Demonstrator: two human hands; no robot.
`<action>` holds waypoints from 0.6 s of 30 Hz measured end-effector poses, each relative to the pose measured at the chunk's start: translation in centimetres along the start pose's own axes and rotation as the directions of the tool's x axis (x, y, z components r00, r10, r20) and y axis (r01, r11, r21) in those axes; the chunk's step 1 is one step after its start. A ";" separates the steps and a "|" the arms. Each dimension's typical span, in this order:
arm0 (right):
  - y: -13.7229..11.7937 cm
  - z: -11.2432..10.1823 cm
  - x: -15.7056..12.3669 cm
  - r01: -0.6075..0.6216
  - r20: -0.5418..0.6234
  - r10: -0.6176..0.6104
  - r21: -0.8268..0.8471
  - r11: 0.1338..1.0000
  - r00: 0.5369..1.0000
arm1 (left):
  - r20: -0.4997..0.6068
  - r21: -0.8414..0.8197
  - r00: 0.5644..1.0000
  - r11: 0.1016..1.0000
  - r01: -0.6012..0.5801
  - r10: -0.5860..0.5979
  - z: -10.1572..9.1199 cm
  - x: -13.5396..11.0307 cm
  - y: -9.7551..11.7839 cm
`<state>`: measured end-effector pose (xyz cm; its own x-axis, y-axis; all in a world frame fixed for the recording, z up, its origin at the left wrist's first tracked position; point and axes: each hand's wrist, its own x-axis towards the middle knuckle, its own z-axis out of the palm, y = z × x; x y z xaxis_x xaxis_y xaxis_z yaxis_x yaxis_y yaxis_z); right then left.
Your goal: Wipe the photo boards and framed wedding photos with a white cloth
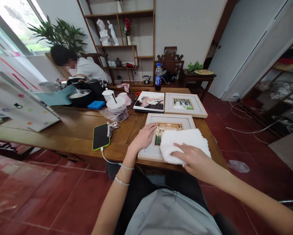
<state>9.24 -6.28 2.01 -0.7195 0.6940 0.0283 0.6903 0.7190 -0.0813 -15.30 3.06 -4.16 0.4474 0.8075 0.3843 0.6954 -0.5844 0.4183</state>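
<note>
A light wooden picture frame [146,143] with a pale mat and a small photo [158,134] lies flat at the front edge of the table. On its left side rests my left hand [143,136], fingers stretched out and laid flat. My right hand [191,156] grips a folded white towel [185,138], pressing it on the right part of the frame. The towel hides much of the photo and the frame's right side. Behind lie a second picture frame [200,106] and a white-edged photo print [150,101].
Left of me on the wooden table [77,122] are a charging phone [101,137], a lidded plastic cup [117,109], a blue box [96,104] and black pots [80,98]. A bottle [158,76] stands at the back. Another person [89,68] sits across, at the far left.
</note>
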 end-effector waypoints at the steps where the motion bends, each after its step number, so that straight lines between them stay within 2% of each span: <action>1: 0.7 0.4 0.6 -0.007 -0.024 0.007 -0.013 1.000 1.000 | -0.002 -0.003 1.000 1.000 -0.001 0.001 0.0 0.0 0.0; 6: 4.7 0.8 4.3 -0.079 -0.155 0.062 -0.104 0.991 0.986 | 0.000 -0.013 1.000 1.000 0.005 -0.005 0.1 0.0 -0.1; 12: 8.7 0.6 8.4 -0.202 -0.323 0.136 -0.181 0.962 0.937 | 0.006 -0.015 1.000 1.000 0.005 -0.005 0.1 0.0 -0.4; 15: 8.9 0.8 9.4 -0.183 -0.295 0.118 -0.204 0.962 0.948 | 0.014 -0.010 1.000 1.000 0.011 -0.011 0.1 0.0 -0.4; 18: 7.6 0.8 8.9 -0.113 -0.213 0.068 -0.205 0.972 0.975 | 0.010 -0.009 1.000 1.000 0.011 -0.011 0.1 0.1 -0.2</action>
<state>8.03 5.31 0.79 -0.6380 0.7336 0.2341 0.7679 0.6290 0.1216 -15.36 3.25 -4.26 0.4458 0.8144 0.3715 0.6950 -0.5764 0.4298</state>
